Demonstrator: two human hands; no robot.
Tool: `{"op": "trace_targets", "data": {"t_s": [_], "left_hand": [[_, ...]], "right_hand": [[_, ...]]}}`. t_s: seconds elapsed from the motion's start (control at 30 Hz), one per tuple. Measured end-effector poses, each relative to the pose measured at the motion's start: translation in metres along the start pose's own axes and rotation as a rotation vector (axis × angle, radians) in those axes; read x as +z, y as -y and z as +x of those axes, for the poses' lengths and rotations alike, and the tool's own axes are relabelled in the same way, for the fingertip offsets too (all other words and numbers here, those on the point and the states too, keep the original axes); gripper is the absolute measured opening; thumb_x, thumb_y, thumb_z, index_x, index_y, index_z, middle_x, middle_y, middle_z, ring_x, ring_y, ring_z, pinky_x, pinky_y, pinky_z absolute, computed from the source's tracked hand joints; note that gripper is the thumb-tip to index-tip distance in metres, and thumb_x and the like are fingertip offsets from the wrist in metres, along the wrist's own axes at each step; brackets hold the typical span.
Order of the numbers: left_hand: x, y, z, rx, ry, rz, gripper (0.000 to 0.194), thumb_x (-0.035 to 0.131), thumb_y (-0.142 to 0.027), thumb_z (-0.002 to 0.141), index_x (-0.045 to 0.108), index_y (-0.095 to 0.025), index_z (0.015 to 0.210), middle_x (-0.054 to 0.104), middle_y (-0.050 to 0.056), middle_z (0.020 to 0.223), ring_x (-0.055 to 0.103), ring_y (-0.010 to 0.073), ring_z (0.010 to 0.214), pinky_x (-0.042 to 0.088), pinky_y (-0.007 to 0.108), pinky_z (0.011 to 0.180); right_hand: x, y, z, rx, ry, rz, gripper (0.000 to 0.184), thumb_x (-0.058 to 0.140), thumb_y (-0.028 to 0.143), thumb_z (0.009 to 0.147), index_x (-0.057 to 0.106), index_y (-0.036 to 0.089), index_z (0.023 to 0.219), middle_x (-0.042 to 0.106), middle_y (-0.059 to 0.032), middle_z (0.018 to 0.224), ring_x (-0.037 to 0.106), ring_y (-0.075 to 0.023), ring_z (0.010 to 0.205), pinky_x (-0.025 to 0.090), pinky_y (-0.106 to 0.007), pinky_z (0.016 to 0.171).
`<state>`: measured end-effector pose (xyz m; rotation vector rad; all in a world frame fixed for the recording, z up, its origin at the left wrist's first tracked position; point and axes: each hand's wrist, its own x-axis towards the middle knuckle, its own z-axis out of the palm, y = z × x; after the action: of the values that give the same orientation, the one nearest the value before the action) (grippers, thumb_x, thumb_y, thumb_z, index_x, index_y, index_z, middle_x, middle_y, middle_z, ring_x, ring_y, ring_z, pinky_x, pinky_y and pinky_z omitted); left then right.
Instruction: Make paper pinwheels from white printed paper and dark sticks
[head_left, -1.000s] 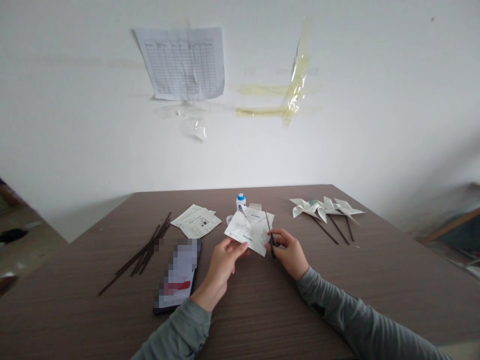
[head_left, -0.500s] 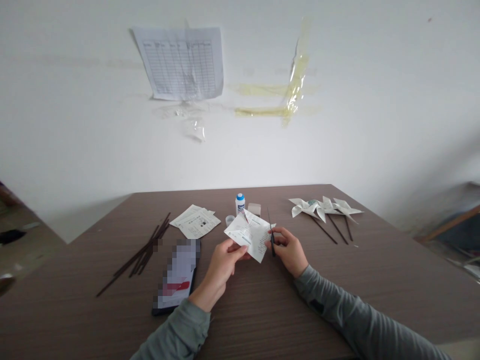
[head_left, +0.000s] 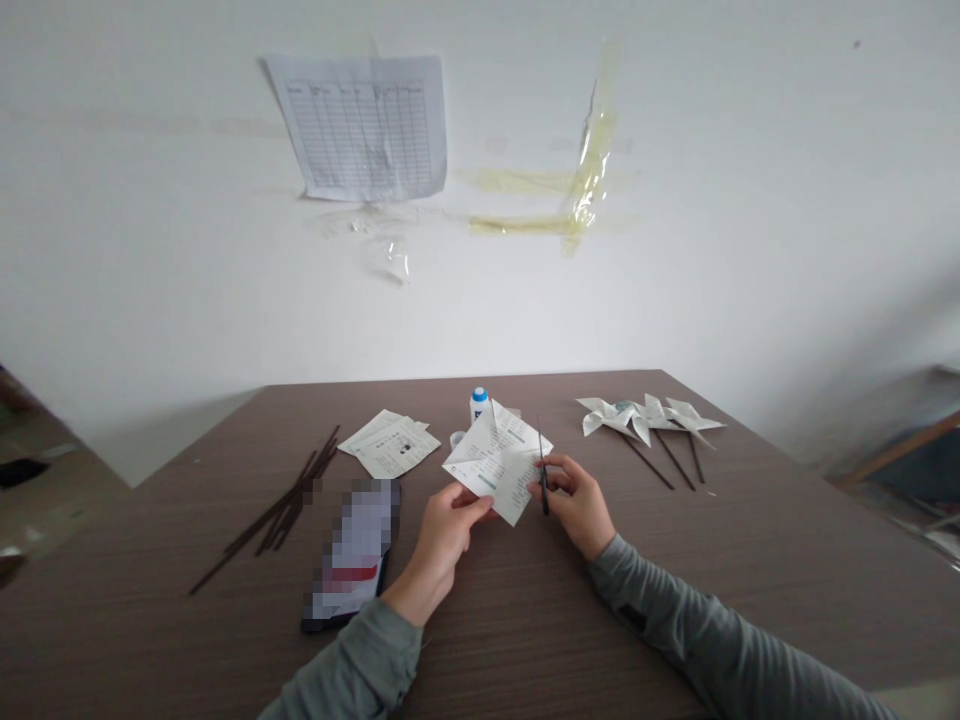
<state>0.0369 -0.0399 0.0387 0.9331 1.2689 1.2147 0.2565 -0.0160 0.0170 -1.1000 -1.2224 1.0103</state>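
My left hand (head_left: 444,535) pinches the near corner of a printed square of paper (head_left: 496,462) and holds it just above the brown table (head_left: 525,610). My right hand (head_left: 576,503) grips dark scissors (head_left: 541,462), whose thin blades point away from me along the paper's right edge. Both sleeves are grey-green. Right behind the paper stands a small white glue bottle with a blue cap (head_left: 479,403).
A phone (head_left: 352,552) lies left of my left hand. Several dark thin sticks (head_left: 281,505) lie further left, with a stack of printed paper squares (head_left: 390,445) behind. Finished paper pinwheels on sticks (head_left: 651,420) lie at the right. A printed sheet (head_left: 364,125) hangs on the wall.
The paper has been turned slightly in my left hand and its far corner has lifted. The scissors stay at its right edge. Both hands have barely shifted.
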Motion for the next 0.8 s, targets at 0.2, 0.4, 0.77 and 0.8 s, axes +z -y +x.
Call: {"op": "trace_targets", "data": {"t_s": [0.2,0.4,0.77,0.8], "left_hand": [[-0.005,-0.004,0.001,0.041,-0.022,0.011,0.018,0.106,-0.015,0.073,0.092,-0.020,0.085,0.096,0.010,0.088,0.087,0.0235,0.073,0.042,0.018,0.043],[-0.011,-0.016,0.001,0.002,-0.103,-0.124,0.025,0.110,-0.008,0.071,0.090,-0.019,0.081,0.094,0.007,0.085,0.089,0.0223,0.077,0.068,0.023,0.063],[-0.020,-0.023,0.005,0.086,-0.180,-0.191,0.030,0.111,-0.009,0.073,0.083,-0.021,0.074,0.090,0.003,0.080,0.089,0.0222,0.076,0.075,0.027,0.070],[-0.020,-0.023,0.006,0.089,-0.184,-0.192,0.031,0.111,-0.009,0.073,0.082,-0.021,0.074,0.090,0.003,0.079,0.089,0.0222,0.076,0.075,0.027,0.070]], "right_hand": [[0.001,0.003,-0.003,0.006,-0.025,-0.036,0.085,0.114,0.087,0.063,0.074,0.030,0.111,0.072,0.0066,0.064,0.065,-0.0234,0.065,0.054,-0.039,0.068],[-0.004,0.006,-0.011,0.067,0.048,-0.077,0.066,0.102,0.079,0.079,0.076,0.029,0.111,0.089,-0.0047,0.079,0.074,-0.0262,0.071,0.059,-0.042,0.075],[-0.002,-0.001,-0.026,0.093,0.302,-0.086,0.061,0.098,0.082,0.093,0.076,0.029,0.114,0.089,-0.0049,0.081,0.077,-0.0252,0.069,0.061,-0.042,0.077],[-0.001,-0.001,-0.027,0.095,0.320,-0.086,0.062,0.097,0.083,0.093,0.075,0.029,0.113,0.089,-0.0048,0.080,0.077,-0.0249,0.068,0.061,-0.042,0.076]]}}
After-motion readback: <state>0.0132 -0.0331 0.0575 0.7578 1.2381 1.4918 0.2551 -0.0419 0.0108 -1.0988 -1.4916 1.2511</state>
